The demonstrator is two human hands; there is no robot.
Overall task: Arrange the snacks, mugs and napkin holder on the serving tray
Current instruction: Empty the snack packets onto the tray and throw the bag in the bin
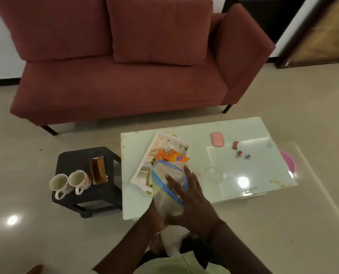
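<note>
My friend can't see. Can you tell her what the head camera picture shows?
Two hands, right hand on top and left hand beneath, hold a clear zip bag over a serving tray holding an orange snack packet on a white table. Two floral mugs and a napkin holder wait on a dark stool; wrapped candies lie to the right.

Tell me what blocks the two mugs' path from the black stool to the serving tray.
Nothing visible: the two floral white mugs stand on the black stool beside the white table; the tray's near-left part is bare.
</note>
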